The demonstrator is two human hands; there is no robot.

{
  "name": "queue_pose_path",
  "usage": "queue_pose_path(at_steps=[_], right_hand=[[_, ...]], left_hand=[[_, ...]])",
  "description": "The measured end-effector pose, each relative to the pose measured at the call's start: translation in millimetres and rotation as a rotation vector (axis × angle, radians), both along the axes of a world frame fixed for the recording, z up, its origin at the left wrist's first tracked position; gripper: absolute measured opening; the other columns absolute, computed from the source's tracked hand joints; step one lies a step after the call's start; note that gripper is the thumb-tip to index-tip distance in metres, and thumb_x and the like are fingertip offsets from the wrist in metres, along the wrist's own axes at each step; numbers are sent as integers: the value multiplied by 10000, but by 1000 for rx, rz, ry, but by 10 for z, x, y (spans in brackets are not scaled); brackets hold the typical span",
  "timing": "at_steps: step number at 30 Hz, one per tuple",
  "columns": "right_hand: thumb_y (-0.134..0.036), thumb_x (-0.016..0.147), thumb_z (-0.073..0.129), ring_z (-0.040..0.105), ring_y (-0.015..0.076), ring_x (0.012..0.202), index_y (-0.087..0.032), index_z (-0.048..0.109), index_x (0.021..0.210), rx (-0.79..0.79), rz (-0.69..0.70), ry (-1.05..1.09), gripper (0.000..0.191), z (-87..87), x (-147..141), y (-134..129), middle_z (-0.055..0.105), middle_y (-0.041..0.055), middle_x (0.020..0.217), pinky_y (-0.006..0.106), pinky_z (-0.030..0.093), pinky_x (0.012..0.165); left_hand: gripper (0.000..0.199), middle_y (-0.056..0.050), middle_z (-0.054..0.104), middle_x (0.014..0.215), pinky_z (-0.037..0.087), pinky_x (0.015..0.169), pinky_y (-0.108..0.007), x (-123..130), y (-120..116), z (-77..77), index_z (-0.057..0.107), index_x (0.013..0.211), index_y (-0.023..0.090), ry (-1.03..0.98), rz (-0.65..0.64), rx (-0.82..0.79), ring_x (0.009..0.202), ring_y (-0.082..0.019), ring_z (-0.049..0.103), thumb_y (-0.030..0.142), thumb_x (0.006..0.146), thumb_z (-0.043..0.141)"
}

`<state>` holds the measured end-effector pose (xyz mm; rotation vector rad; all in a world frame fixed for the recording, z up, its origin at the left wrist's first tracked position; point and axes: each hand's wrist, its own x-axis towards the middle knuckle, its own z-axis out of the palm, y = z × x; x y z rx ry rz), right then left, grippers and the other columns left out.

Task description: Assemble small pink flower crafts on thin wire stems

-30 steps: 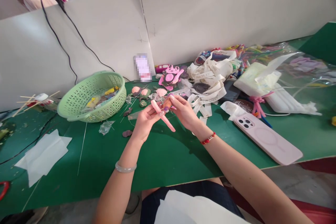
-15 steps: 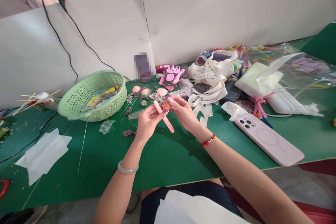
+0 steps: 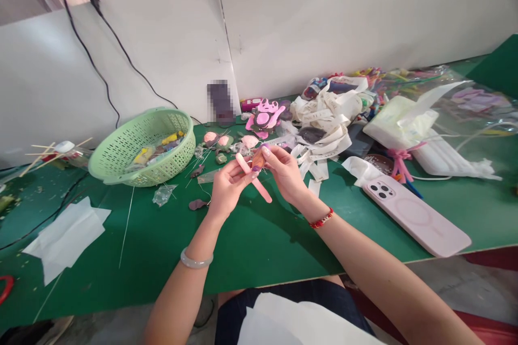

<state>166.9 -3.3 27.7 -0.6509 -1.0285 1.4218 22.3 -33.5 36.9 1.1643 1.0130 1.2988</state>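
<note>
My left hand (image 3: 227, 187) is closed, fingers pinching a small orange-and-purple piece (image 3: 258, 159) and a flat pink strip (image 3: 261, 187) that slants down to the right. From the other side my right hand (image 3: 286, 172) pinches the same orange-and-purple piece, its thumb and forefinger at the purple top. Fingers cover much of this piece, so its kind cannot be made out. Just beyond the hands lie several small dark pieces with pink tops (image 3: 249, 142) and a larger pink-and-dark shape (image 3: 264, 118). A flat dark piece (image 3: 198, 204) rests by my left wrist.
A green basket (image 3: 141, 118) holding yellow and grey bits stands at the left. White printed ribbon (image 3: 324, 118) is heaped at the back right, near a tissue pack (image 3: 400, 124). A pink phone (image 3: 416, 215) lies at the right, white paper (image 3: 67, 240) at the left. Thin wires lie about.
The pink strip's lower end has shifted slightly right, and the orange-and-purple piece has turned a little. Both hands keep their hold in nearly the same place.
</note>
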Motion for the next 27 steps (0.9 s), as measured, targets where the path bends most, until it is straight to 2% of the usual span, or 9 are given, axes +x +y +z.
queue_pose_path(at_steps=[2,5,8,11,17,23,27], right_hand=[[-519,764,791,633,141,753,-214,668,832,17,-12,-31,336,8,9,3,688,0,784,309,521,775],[-475,723,836,666,166,852,-216,654,873,17,68,-63,351,27,32,12,714,21,907,319,546,794],[-449,675,871,667,176,883,-209,625,843,10,98,-79,383,47,55,21,704,30,965,328,559,807],[-463,651,879,646,169,848,-207,616,835,25,37,-124,411,46,64,25,677,20,920,327,562,782],[-476,685,852,638,187,934,-212,634,896,84,-69,-217,402,-10,42,28,662,29,954,343,539,842],[-491,707,828,631,216,1047,-224,659,916,129,-196,-251,379,-70,7,38,654,62,1121,360,549,874],[-487,703,829,642,194,985,-208,655,862,87,-226,-228,365,-75,-20,24,614,71,1231,344,561,826]], left_hand=[[478,-97,774,1126,548,1015,-403,5,2,2,727,1125,174,-13,18,-3,1116,-288,712,290,685,875],[493,-92,773,1132,540,1030,-409,1,5,8,734,1118,181,-29,39,-19,1122,-286,708,315,669,887],[480,-94,761,1164,542,1029,-426,-14,9,-2,732,1139,191,-62,28,-51,1126,-286,706,406,725,844],[483,-96,766,1139,555,1010,-453,-27,11,-28,734,1137,188,-85,28,-68,1074,-289,727,471,753,809],[454,-95,763,1139,554,1018,-476,-18,6,-66,739,1129,189,-60,-5,-57,1073,-296,726,472,778,791],[458,-97,769,1114,542,1033,-493,42,-15,-68,746,1110,185,-59,-43,-72,1083,-309,723,489,770,793],[479,-108,765,1121,542,1027,-500,94,-35,-67,744,1117,179,-79,-66,-90,1097,-325,716,524,785,768]])
